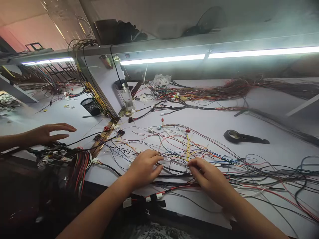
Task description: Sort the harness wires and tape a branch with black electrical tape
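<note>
My left hand [146, 167] is over the loose wires in the middle of the table, its thumb and fingers apart and nothing visibly gripped. To its right, my right hand [208, 174] pinches the near end of a yellow wire [188, 149], which stretches away to a small red connector [187, 130]. Its fingertips partly hide the pinched end. Thin loose wires [154, 144] in several colours lie beneath and beyond both hands. Close to my left forearm, a black-wrapped cable with white connectors [156, 197] rests along the table's front edge.
Another person's hand [47, 132] reaches in at left over a heap of bundled wires [81, 166]. A roll of black tape [233, 136] lies at right. At the back are a long harness [211, 91], a clear bottle [125, 96] and a black mesh cup [91, 106].
</note>
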A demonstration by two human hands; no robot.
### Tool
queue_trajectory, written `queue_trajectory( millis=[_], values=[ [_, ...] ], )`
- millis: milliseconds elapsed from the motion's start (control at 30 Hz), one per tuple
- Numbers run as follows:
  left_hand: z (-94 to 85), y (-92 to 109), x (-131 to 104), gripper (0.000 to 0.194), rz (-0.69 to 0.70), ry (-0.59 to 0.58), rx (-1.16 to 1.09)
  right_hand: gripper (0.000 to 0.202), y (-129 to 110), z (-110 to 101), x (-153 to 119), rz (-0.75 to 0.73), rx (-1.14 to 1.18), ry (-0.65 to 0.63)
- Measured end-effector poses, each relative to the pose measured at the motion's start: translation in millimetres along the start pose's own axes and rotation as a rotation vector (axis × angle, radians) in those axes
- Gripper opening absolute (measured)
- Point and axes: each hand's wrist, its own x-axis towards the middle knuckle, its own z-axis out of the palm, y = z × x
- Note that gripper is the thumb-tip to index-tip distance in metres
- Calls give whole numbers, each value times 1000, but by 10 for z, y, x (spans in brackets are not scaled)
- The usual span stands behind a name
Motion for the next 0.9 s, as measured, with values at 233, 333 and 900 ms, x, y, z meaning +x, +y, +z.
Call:
queue_trajectory(
  millis=[233,333,900],
  values=[
    [165,115,104,26,39,71,155,25,-13,-170,-55,171,819,119],
    [237,211,172,22,113,-27,109,23,-14,-340,49,148,946,235],
    [205,303,312,14,224,-121,160,36,-67,-139,83,-457,-245,68]
  ],
)
